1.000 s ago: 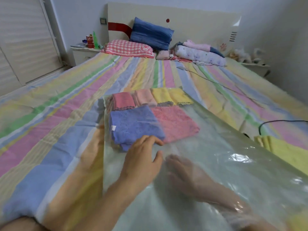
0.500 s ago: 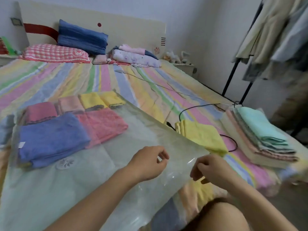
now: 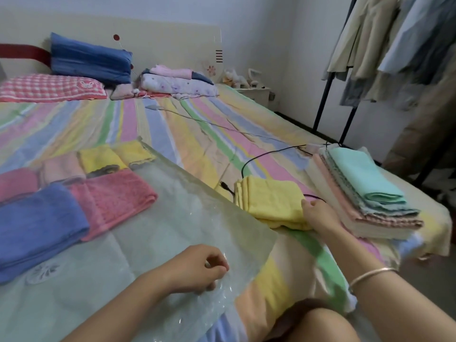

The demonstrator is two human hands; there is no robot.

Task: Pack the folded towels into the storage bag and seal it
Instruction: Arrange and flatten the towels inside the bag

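Right hand (image 3: 318, 215) has gone from the bag mouth to the folded yellow towel (image 3: 269, 201) just beside the bag and grips its edge. Left hand (image 3: 197, 267) pinches the clear storage bag (image 3: 172, 218) at its open end. Several packed towels (image 3: 111, 196) lie inside; the towel stack (image 3: 365, 193) is outside, and the bag is unsealed.

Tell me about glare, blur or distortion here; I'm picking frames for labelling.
Head view: soft, even light, no hard shadows; glare speckles the bag by the left hand; the wide lens bows the headboard and tilts the rack; the right hand at the yellow towel is slightly smeared; the hanging clothes are blurred.
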